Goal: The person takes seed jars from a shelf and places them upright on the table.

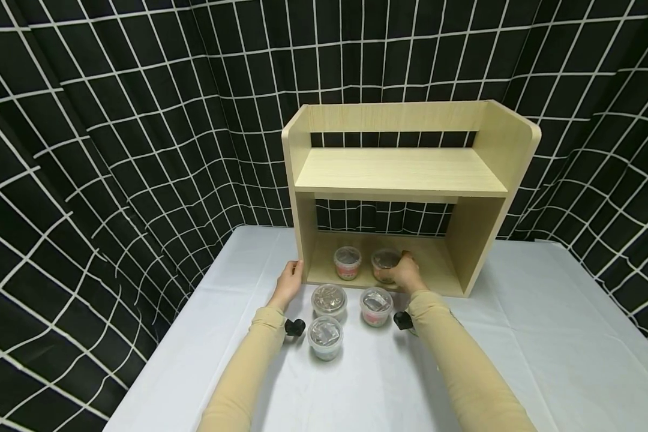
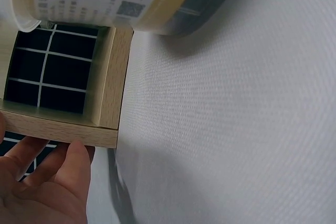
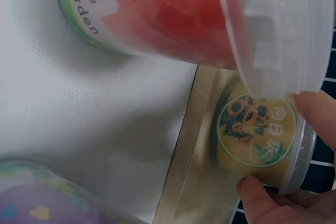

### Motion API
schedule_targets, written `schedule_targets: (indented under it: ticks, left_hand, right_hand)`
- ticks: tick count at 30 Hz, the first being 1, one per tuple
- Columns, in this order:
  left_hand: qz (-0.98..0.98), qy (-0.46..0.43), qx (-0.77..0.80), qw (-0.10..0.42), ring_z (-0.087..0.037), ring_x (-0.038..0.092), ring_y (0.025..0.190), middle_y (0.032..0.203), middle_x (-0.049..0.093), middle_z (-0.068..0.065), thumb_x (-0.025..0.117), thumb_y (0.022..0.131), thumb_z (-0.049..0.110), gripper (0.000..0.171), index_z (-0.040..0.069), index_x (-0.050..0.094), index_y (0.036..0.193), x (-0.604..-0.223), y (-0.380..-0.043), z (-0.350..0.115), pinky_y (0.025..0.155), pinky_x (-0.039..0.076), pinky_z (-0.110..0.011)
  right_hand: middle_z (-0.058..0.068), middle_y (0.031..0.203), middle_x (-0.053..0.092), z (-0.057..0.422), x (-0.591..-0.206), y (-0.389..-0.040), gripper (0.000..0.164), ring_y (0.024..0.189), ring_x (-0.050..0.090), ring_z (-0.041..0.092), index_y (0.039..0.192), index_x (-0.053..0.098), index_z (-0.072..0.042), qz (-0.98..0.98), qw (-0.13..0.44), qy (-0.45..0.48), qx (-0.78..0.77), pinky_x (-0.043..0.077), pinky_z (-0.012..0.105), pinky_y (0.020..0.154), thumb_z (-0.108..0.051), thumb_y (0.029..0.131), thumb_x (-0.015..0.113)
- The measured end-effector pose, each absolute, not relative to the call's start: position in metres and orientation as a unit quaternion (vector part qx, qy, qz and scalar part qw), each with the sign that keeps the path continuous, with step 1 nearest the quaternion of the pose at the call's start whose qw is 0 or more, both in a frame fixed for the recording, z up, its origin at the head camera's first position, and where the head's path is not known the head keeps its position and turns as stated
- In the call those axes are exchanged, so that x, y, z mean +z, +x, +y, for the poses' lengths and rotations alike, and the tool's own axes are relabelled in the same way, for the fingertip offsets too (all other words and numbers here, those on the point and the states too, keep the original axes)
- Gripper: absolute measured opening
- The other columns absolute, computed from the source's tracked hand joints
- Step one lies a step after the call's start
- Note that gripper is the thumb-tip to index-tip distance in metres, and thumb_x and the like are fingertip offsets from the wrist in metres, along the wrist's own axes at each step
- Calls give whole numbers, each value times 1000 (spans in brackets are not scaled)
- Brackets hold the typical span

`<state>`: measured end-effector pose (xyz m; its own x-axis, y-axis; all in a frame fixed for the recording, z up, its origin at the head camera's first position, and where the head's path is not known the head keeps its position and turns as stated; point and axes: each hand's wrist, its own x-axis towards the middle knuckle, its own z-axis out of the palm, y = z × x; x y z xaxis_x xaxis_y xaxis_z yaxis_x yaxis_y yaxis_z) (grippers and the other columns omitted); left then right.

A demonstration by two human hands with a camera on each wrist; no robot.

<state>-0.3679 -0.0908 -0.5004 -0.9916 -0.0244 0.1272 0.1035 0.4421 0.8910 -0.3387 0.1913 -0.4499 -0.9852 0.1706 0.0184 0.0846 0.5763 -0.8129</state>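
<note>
My right hand (image 1: 408,276) grips a clear-lidded plastic cup (image 3: 257,135) with a yellow sunflower label, low in the shelf unit. In the right wrist view the thumb and fingers lie on opposite sides of the cup near its lid. My left hand (image 1: 288,282) touches the outer side of the left panel (image 1: 298,240) at its lower front edge, with no cup in it. On the bottom board, left of the gripped cup, stands a pink-labelled cup (image 1: 348,264).
Three more lidded cups stand on the white-covered table in front of the unit: one red-labelled (image 3: 168,19), one back left (image 1: 329,300), one front left (image 1: 325,338). The wooden unit's middle board (image 1: 399,170) spans above the cups. Black grid cloth (image 1: 140,120) hangs behind.
</note>
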Motion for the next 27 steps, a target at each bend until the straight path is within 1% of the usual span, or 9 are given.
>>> schedule_targets:
  ticks: [3,8,14,20,22,27]
  left_hand:
    - [-850,-24,-523,62,-36,49,113,121,54,-21,33,101,39,47,2,49,125,-501,-368,-90,91,40,-46]
    - [-851,-24,-520,65,-36,50,112,121,54,-21,32,102,38,46,2,48,125,-501,-367,-90,90,41,-46]
    - [-850,-27,-521,67,-36,49,113,121,54,-21,32,102,38,46,1,49,125,-501,-367,-90,91,40,-46]
    - [-851,-28,-520,63,-37,49,113,122,53,-21,32,101,40,48,2,49,124,-504,-368,-91,92,39,-47]
    - [-850,-26,-523,64,-36,49,113,121,54,-21,33,101,40,47,2,50,124,-504,-368,-90,92,39,-47]
    - [-848,-22,-526,69,-36,50,112,120,55,-21,34,101,37,44,2,50,123,-503,-369,-90,92,39,-46]
  right_hand:
    - [36,121,41,192,-450,-339,86,115,38,48,131,25,14,-887,40,-73,455,29,53,99,-17,73,80]
    - [35,118,45,193,-451,-339,80,112,41,48,127,30,14,-889,40,-65,452,32,52,98,-18,73,79]
    - [35,119,46,196,-453,-339,79,112,42,47,128,31,14,-884,54,-59,460,32,52,98,-17,73,79]
    - [34,116,49,199,-452,-336,74,110,45,47,125,37,15,-883,74,-54,460,34,51,97,-18,73,78]
    - [34,118,47,201,-450,-336,76,112,43,46,128,36,15,-873,74,-53,480,35,50,97,-17,74,78]
    - [35,126,40,205,-444,-336,83,117,40,44,135,27,15,-845,78,-47,526,33,46,100,-20,77,76]
